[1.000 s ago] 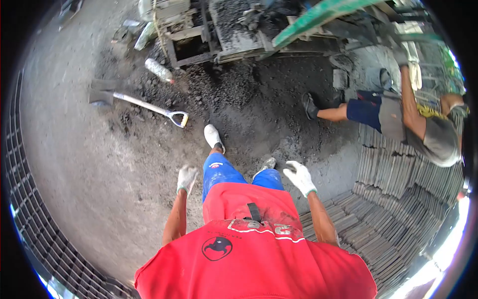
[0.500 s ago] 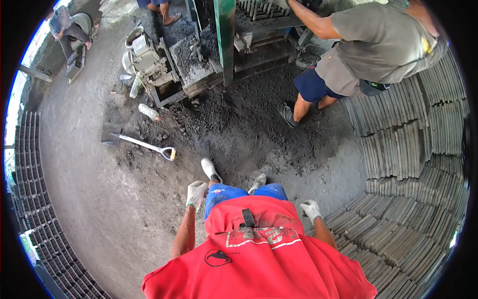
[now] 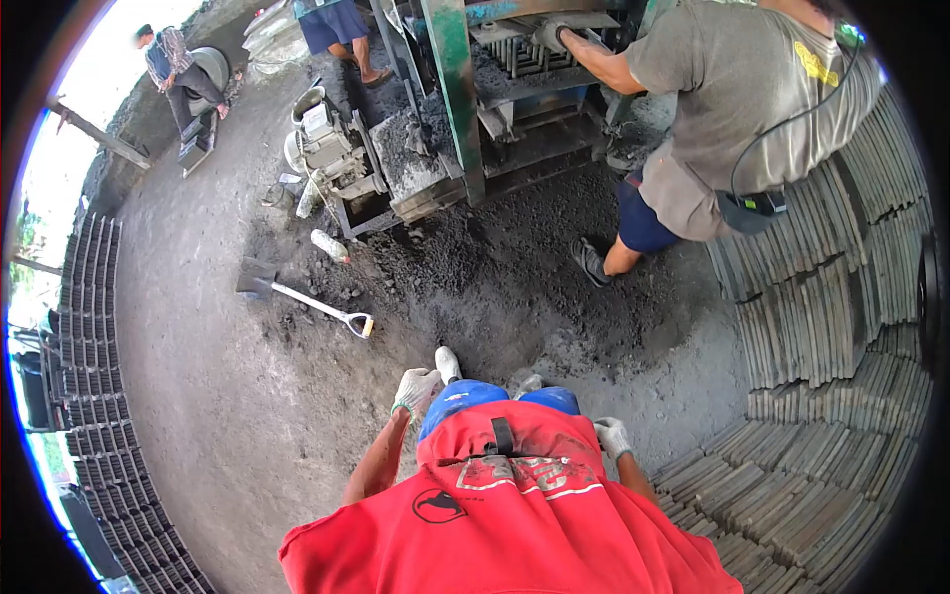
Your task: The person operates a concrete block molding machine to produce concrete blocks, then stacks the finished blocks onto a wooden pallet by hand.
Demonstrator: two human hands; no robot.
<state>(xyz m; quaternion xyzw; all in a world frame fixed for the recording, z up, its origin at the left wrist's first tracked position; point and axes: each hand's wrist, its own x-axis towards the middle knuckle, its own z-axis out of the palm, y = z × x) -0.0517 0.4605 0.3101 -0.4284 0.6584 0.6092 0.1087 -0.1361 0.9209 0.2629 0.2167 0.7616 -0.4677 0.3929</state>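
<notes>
D-handled shovel (image 3: pixel 309 300) lies on the floor (image 3: pixel 228 406) at left, beyond the gloved left hand (image 3: pixel 417 389); stacked boards (image 3: pixel 792 480) lie right of the gloved right hand (image 3: pixel 613 436). I cannot tell whether either hand's fingers are spread or pressed together.
</notes>
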